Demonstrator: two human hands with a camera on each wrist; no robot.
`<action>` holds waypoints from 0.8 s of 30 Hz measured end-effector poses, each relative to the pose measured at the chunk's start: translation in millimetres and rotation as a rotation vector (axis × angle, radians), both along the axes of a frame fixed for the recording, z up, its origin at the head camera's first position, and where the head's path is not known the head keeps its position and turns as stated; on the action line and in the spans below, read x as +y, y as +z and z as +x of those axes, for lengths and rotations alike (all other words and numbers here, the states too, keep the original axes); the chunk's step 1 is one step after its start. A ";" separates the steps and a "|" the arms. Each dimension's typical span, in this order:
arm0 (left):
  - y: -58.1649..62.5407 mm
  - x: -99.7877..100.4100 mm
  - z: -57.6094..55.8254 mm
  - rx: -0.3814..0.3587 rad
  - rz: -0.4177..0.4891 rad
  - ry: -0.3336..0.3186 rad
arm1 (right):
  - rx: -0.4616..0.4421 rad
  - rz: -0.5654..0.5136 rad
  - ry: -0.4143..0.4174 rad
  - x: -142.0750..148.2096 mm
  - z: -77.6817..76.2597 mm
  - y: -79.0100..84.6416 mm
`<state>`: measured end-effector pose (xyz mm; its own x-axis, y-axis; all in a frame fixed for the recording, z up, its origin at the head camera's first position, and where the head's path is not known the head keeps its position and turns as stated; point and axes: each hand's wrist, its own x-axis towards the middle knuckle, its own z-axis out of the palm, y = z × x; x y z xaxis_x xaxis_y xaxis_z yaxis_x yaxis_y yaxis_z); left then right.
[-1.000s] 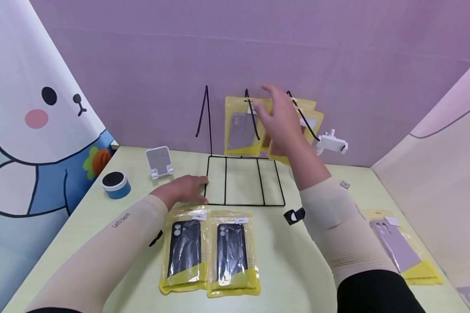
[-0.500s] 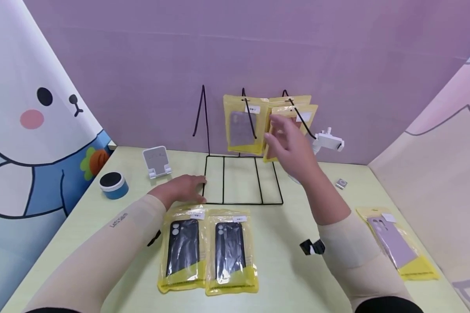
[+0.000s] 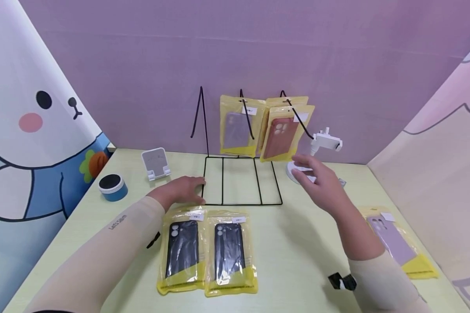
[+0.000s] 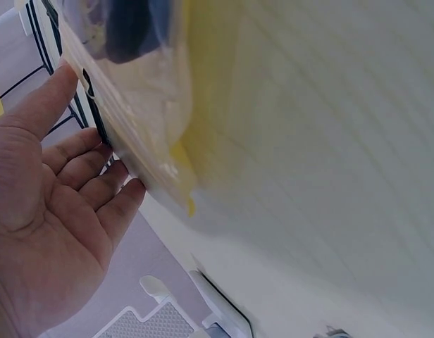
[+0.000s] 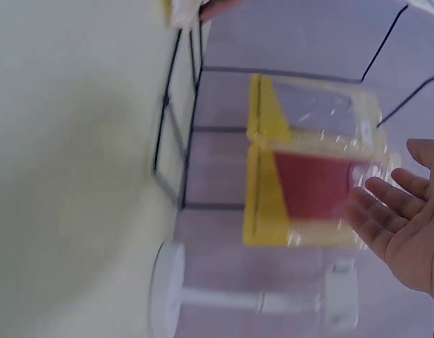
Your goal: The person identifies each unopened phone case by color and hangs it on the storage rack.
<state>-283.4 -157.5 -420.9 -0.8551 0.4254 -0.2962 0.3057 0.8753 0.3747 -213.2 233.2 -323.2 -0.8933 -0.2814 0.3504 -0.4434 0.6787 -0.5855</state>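
My left hand (image 3: 182,190) rests at the left side of the black wire rack's base (image 3: 243,204), its thumb and fingertips touching the wire. In the left wrist view those fingers (image 4: 104,184) are loosely extended beside the bag edge. My right hand (image 3: 322,184) hovers right of the rack with relaxed fingers, holding nothing. A bagged red phone case (image 3: 280,138) hangs at the front of the right hook, another yellow bag behind it. On the middle hook hangs a bagged pale purple phone case (image 3: 235,130); the left hook (image 3: 197,113) is bare.
Two bagged black phone cases (image 3: 182,248) lie side by side in front of the rack. A bagged purple case (image 3: 393,239) lies far right. A white phone holder (image 3: 326,141) stands behind my right hand. Leftward are a grey-white stand (image 3: 156,163) and a blue jar (image 3: 113,189).
My right hand has drawn back from the hanging bags, down and to the right, uncovering the red case on the right hook. My left hand has stayed at the rack's base.
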 end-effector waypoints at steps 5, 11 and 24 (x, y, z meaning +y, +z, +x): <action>1.8 0.7 0.8 -0.007 -0.005 0.000 | 0.005 0.039 -0.076 35.5 8.4 -13.6; 3.1 0.6 1.6 -0.002 -0.007 -0.003 | -0.042 0.101 -0.179 80.1 15.7 -23.5; 3.6 0.3 2.6 -0.007 -0.006 0.012 | -0.202 0.352 -0.424 193.4 5.0 -52.6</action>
<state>-280.8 -157.3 -417.3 -0.8582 0.4130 -0.3049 0.2921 0.8813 0.3715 -208.2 426.6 -375.7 -0.9927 0.0464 0.1115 0.0061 0.9413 -0.3374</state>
